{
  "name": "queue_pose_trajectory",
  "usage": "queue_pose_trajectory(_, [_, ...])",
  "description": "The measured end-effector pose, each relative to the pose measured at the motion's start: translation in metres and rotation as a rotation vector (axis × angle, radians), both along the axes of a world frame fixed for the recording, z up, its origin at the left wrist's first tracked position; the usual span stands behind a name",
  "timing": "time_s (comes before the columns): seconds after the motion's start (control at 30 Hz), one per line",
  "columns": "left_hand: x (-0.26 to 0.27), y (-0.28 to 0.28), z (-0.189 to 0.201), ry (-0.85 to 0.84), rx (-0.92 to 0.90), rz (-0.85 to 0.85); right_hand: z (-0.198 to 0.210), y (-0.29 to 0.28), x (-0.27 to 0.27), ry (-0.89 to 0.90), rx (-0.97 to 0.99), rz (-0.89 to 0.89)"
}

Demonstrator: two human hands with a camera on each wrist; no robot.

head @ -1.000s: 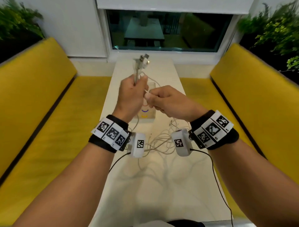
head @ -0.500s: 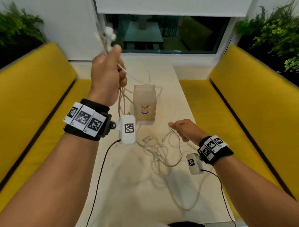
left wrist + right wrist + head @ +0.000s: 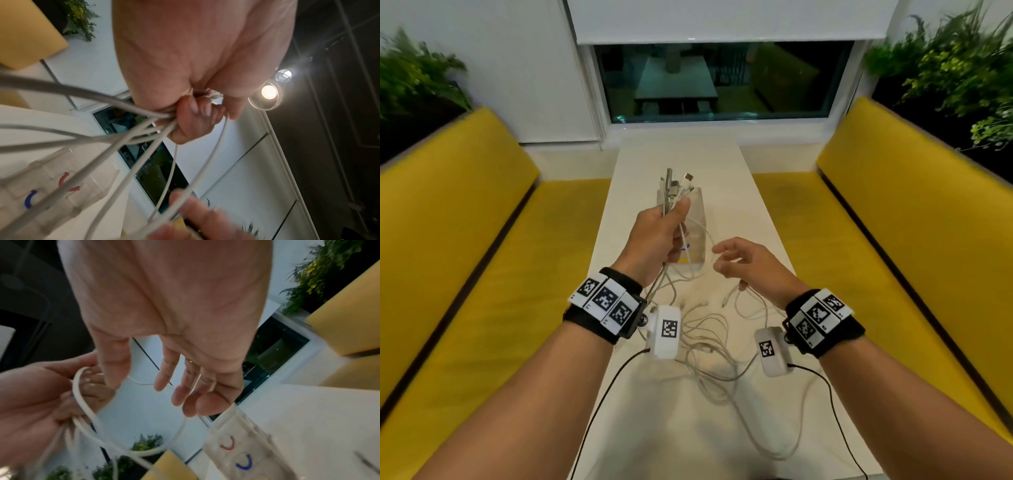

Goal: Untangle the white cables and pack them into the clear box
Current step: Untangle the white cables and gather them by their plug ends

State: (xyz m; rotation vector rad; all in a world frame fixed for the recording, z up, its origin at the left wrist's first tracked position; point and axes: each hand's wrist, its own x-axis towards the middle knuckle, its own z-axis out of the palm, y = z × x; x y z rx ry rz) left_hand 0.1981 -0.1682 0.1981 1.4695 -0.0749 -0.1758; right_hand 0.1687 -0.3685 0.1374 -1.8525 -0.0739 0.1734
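My left hand (image 3: 675, 222) grips a bundle of white cables (image 3: 674, 192) just in front of the clear box (image 3: 698, 209). The plug ends stick up above the fist, and the rest hangs down to a loose tangle (image 3: 709, 337) on the table. The left wrist view shows my fingers (image 3: 191, 116) curled round the strands (image 3: 123, 138), with the box (image 3: 51, 186) below. My right hand (image 3: 724, 262) hovers open to the right of the box. In the right wrist view its fingers (image 3: 180, 386) are spread beside a hanging cable loop (image 3: 86, 407) and grip nothing.
The narrow white table (image 3: 722, 428) runs away from me between two yellow benches (image 3: 482, 274) (image 3: 893, 257). A window (image 3: 722, 82) is at the far end, with plants in both corners. Black wrist-camera leads (image 3: 606, 404) trail across the near table.
My left hand has come down from high on the left to just in front of the box, still holding the bundle. My right hand has risen from the table, open, towards the hanging strands.
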Motion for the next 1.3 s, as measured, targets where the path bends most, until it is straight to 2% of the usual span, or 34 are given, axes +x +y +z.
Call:
queue_pose_trajectory(0.17, [-0.005, -0.001, -0.003, -0.025, 0.008, -0.057, 0.023, 0.023, -0.003, -0.030, 0.075, 0.215])
queue_pose_trajectory(0.3, [-0.006, 0.004, -0.007, -0.073, 0.062, -0.050, 0.023, 0.030, -0.005, -0.096, 0.105, 0.252])
queue_pose_trajectory(0.37, [-0.006, 0.007, -0.007, -0.056, 0.049, -0.026, 0.019, 0.028, -0.003, -0.081, 0.179, 0.183])
queue_pose_trajectory(0.47, [-0.003, 0.013, -0.003, 0.023, -0.084, 0.045, 0.006, 0.014, 0.004, -0.037, 0.174, -0.055])
queue_pose_trajectory(0.57, [-0.001, 0.022, 0.003, 0.022, -0.220, 0.050, -0.018, -0.009, 0.012, 0.081, -0.025, -0.196])
queue_pose_trajectory(0.67, [-0.002, 0.026, 0.013, -0.027, -0.334, -0.008, -0.036, -0.017, 0.015, 0.225, -0.551, -0.196])
queue_pose_trajectory(0.7, [-0.003, 0.026, 0.016, -0.044, -0.367, -0.043, -0.034, -0.014, 0.013, 0.221, -0.646, -0.229])
queue_pose_trajectory(0.73, [-0.003, 0.025, 0.019, -0.055, -0.396, -0.080, -0.028, -0.006, 0.009, 0.156, -0.608, -0.284])
queue_pose_trajectory(0.8, [-0.004, 0.021, 0.023, -0.057, -0.434, -0.149, -0.003, 0.015, -0.001, -0.162, -0.322, -0.303])
queue_pose_trajectory(0.83, [-0.006, 0.017, 0.024, -0.053, -0.449, -0.180, 0.013, 0.028, -0.004, -0.278, -0.133, -0.203])
queue_pose_trajectory(0.87, [-0.007, 0.012, 0.024, -0.048, -0.463, -0.207, 0.026, 0.042, -0.006, -0.303, 0.032, -0.039])
queue_pose_trajectory(0.93, [-0.009, 0.004, 0.025, -0.045, -0.485, -0.249, 0.042, 0.067, -0.008, -0.223, 0.212, 0.250])
queue_pose_trajectory(0.97, [-0.010, 0.001, 0.026, -0.041, -0.492, -0.259, 0.043, 0.075, -0.005, -0.187, 0.219, 0.312])
queue_pose_trajectory(1.03, [-0.010, 0.001, 0.029, -0.043, -0.497, -0.256, 0.035, 0.083, 0.000, -0.134, 0.116, 0.324])
queue_pose_trajectory(1.13, [-0.008, 0.013, 0.043, -0.091, -0.516, -0.189, 0.002, 0.081, 0.008, -0.061, -0.021, 0.337])
queue_pose_trajectory(1.2, [-0.006, 0.028, 0.057, -0.127, -0.569, -0.101, -0.018, 0.073, 0.011, -0.042, -0.135, 0.297])
queue_pose_trajectory(1.3, [-0.002, 0.051, 0.072, -0.201, -0.686, -0.011, -0.033, 0.061, 0.015, 0.058, -0.203, 0.178])
